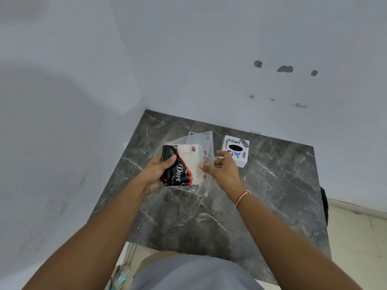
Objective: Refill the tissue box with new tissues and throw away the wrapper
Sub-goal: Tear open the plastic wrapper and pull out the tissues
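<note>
My left hand grips a pack of tissues in a black, red and white "Dove" wrapper, held a little above the table. A clear plastic wrapper hangs loosely around the pack and sticks out behind and to its right. My right hand is just right of the pack, fingers pinching the edge of the clear plastic. The white cube tissue box, with stickers and a dark oval opening on top, stands on the table right of my right hand.
The dark grey marble table fills the corner between two pale walls. A dark object hangs off the table's right edge. Pale floor shows to the right, and some clutter lies on the floor at the lower left.
</note>
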